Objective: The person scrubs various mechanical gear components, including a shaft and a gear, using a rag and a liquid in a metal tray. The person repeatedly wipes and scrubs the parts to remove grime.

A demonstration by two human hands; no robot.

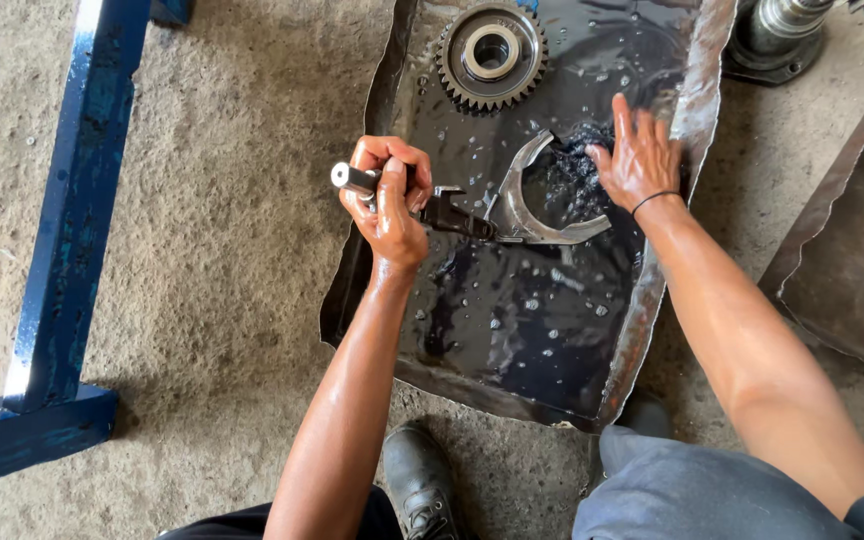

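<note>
1. My left hand (389, 200) grips the rod of the shift fork (527, 205), fingers wrapped tight, holding it over the metal tray (697, 95).
2. My right hand (640, 158) is spread open, fingers wide, dipping into the dark oily liquid (512, 320) beside the fork.
3. A gear (492, 52) lies in the tray's far end, apart.

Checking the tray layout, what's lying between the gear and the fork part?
Head view: only dark, wet tray surface between gear and shift fork.

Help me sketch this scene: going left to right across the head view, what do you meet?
Blue metal frame → left hand gripping the shaft of a forked metal part → right hand in the dark liquid of the sheet-metal tray → second metal sheet.
</note>
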